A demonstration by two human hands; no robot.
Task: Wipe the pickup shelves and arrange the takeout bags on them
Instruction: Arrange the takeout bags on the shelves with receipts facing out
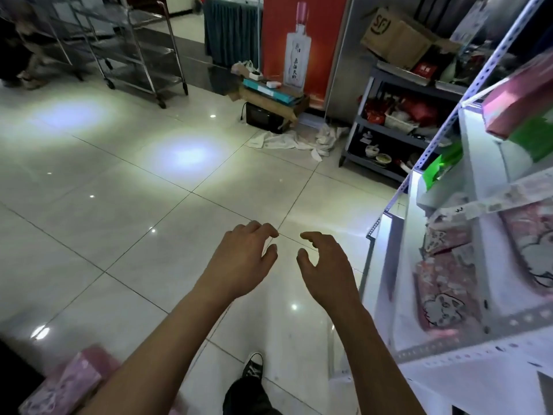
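**Inspector A:** State of the hands?

**Inspector B:** Both are held out over the tiled floor (125, 181), apart from each other. The left hand (244, 259) has its fingers loosely curled and grips nothing. The right hand (324, 265) is the same: fingers bent, thumb apart from them, nothing held.

**Inspector A:** Location of the task items?

**Inspector B:** The white pickup shelves (466, 351) stand at the right edge of the view, just beside the right forearm. Pink patterned takeout bags (449, 295) lie on a lower tier. A further pink bag (520, 100) sits on an upper tier, with a green bag (443, 166) on the tier below it. Neither hand touches the shelving. Another pink patterned bag (71, 381) lies at lower left, beside the left forearm; what it rests on cannot be determined.

**Inspector A:** Surroundings?

**Inspector B:** A white cloth (299, 142) lies crumpled on the floor ahead, by a dark grey rack (389, 130) of mixed goods. A steel trolley (143, 52) stands at upper left. A red poster showing a bottle (299, 46) stands behind. One dark shoe (253, 366) shows below the arms.
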